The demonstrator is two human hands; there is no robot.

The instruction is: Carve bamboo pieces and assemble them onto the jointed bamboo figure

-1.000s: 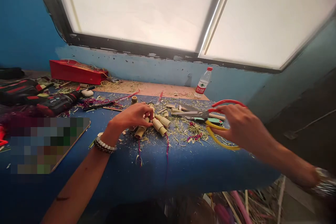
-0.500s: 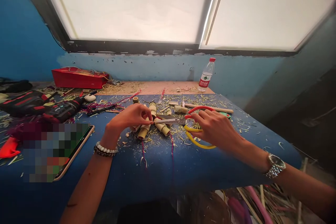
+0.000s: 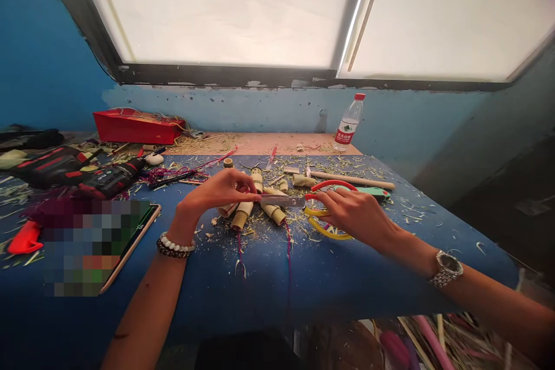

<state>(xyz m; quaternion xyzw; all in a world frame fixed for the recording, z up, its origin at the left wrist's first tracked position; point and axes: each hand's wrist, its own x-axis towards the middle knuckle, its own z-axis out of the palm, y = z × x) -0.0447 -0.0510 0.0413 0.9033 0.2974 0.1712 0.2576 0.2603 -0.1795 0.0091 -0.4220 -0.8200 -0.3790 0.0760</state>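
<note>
My right hand [image 3: 347,208] grips a pair of scissors [image 3: 284,201] by its red and yellow handles, the blades pointing left and lying close together. At the blade tips is my left hand [image 3: 228,189], thumb and fingertips pinched; whatever they hold is too small to make out. Beneath and just in front of both hands lie short bamboo pieces [image 3: 243,217] joined in a figure-like form. Another bamboo tube [image 3: 273,214] of it angles toward the right. Purple-red cords [image 3: 289,248] trail from the lower tubes over the blue tabletop [image 3: 260,283].
Bamboo shavings litter the table. Left are a phone [image 3: 130,248], power drills [image 3: 110,179] and a red box [image 3: 139,127]. A water bottle [image 3: 348,124] stands at the back. A wooden stick [image 3: 355,179] and a green-handled tool [image 3: 368,191] lie right of the bamboo.
The scissor blades, slightly apart before, are now closed together near my left fingertips. The whole view has shifted a little, and more of the green-handled tool shows.
</note>
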